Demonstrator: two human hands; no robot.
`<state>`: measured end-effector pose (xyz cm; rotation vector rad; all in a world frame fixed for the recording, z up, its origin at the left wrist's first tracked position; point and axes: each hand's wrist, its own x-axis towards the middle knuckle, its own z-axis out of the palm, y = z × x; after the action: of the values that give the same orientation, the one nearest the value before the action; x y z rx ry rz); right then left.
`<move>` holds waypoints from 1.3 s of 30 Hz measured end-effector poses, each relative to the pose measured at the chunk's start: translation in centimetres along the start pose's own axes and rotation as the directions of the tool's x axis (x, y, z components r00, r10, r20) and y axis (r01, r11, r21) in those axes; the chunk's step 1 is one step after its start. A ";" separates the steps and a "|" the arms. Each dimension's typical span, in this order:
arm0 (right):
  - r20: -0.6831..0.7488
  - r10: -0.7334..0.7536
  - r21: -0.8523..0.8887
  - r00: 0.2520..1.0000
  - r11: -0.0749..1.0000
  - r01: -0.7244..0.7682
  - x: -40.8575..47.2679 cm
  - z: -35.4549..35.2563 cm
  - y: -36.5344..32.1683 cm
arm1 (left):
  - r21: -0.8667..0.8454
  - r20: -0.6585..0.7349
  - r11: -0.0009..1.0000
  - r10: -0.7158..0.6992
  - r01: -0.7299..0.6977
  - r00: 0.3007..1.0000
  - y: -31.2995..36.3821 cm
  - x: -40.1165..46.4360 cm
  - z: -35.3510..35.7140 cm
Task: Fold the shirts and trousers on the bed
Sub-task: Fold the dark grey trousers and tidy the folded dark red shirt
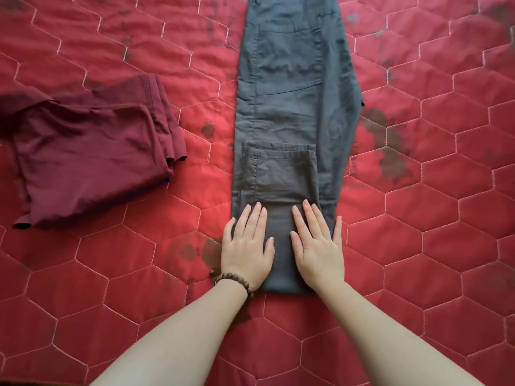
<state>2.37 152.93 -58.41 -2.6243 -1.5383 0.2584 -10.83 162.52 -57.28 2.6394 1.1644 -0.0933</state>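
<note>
Trousers, grey cotton (289,112), lie lengthwise on the red quilted bed (418,246), hem end turned up once. Left hand (246,246) and right hand (317,246) press flat, fingers straight, grasping nothing. Maroon shirt (89,151), left, looks folded. Further trouser folds remain.

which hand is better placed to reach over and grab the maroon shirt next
Left, probably. The left hand lies flat on the folded grey trousers on the side nearer the maroon cotton shirt; the right hand would have to cross over.
</note>
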 end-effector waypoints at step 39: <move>0.148 -0.507 -0.159 0.849 0.835 0.527 8.0 -5.7 12.0 | 0.191 0.123 0.720 0.656 -0.667 0.744 -11.7 10.7 -4.3</move>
<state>17.54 154.06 -55.54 -2.2155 -2.3394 0.2040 -12.34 178.84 -57.21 3.0605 0.1253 -0.1540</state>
